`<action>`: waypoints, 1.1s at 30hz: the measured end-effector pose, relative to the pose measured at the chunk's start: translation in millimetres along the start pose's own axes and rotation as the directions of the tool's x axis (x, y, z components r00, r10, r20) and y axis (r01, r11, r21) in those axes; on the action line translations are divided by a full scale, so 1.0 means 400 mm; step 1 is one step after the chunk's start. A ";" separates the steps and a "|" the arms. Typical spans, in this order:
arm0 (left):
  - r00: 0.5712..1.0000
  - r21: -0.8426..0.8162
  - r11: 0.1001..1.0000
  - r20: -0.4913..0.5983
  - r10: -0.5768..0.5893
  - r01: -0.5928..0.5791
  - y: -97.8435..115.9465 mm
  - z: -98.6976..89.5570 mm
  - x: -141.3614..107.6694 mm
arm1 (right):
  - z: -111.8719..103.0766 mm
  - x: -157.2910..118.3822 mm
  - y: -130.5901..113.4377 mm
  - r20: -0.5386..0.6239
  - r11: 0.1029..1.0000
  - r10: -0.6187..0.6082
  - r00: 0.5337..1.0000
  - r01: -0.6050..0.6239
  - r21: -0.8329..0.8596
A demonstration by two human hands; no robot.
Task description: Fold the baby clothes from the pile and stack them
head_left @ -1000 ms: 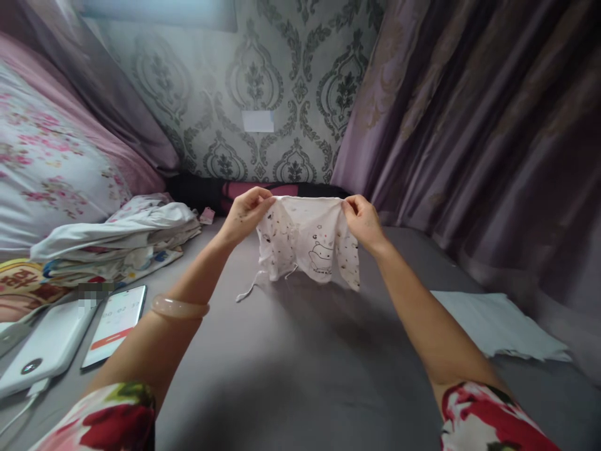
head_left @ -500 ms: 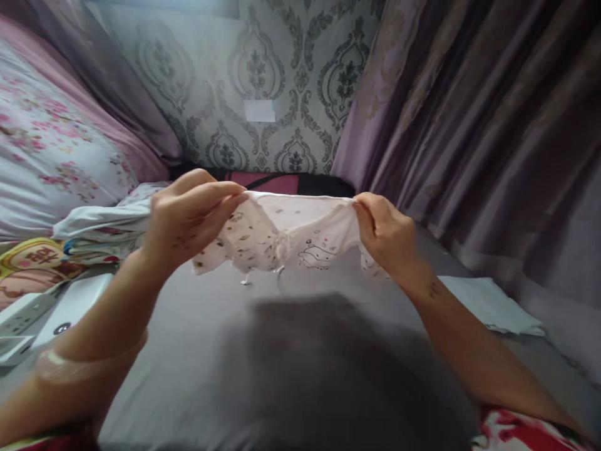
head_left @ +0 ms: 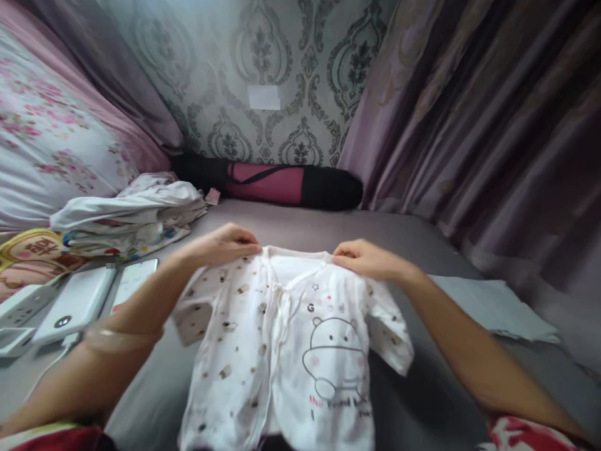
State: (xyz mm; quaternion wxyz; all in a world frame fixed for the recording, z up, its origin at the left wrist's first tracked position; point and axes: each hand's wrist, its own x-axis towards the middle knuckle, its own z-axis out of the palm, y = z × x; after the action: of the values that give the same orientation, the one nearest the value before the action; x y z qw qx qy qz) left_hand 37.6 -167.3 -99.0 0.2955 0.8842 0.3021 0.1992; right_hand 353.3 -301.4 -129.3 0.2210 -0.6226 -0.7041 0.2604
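Note:
A small white baby shirt (head_left: 323,326) hangs spread out over the grey bed sheet, its front facing me. Brown specks pattern its left side and sleeves, and a line-drawn animal with lettering covers the right side. Thin ties meet at the neckline. My left hand (head_left: 232,243) pinches the shirt at the left shoulder beside the collar. At the opposite shoulder, my right hand (head_left: 359,257) has its fingers closed on the fabric. The shirt's bottom edge runs out of view.
Folded clothes (head_left: 126,213) are piled at left, near a floral pillow (head_left: 61,138). A white power bank (head_left: 75,304), a phone (head_left: 136,282) and a power strip (head_left: 25,304) lie below. A black-and-maroon roll bag (head_left: 267,181) rests by the wall. Folded white cloth (head_left: 498,304) lies right.
Both hands have come down and closer to me. The shirt, seen foreshortened and raised before, now hangs open to full view with its front print showing.

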 end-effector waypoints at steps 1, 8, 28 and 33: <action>0.987 0.034 0.998 0.146 -0.065 0.060 -0.033 0.043 0.019 | 0.037 0.024 0.042 0.027 0.997 0.052 0.998 -0.051 -0.050; 0.984 0.332 0.943 0.159 -0.082 0.025 -0.257 0.268 0.065 | 0.209 0.073 0.158 -0.047 0.835 0.240 0.970 -0.231 -0.499; 0.981 0.562 0.826 0.174 -0.086 -0.027 -0.349 0.277 0.331 | 0.115 0.288 0.286 -0.033 0.687 0.268 0.963 -0.215 -0.694; 0.988 0.531 0.844 0.078 -0.131 0.070 -0.336 0.271 0.382 | 0.112 0.329 0.327 -0.133 0.767 0.299 0.945 -0.321 -0.556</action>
State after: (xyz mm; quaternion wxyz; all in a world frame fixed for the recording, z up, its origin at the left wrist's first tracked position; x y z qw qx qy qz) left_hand 152.0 -25.1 -239.7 0.0681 0.9240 0.3739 0.0433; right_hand 407.7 -163.5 -249.2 -0.0084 -0.7722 -0.6326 0.0593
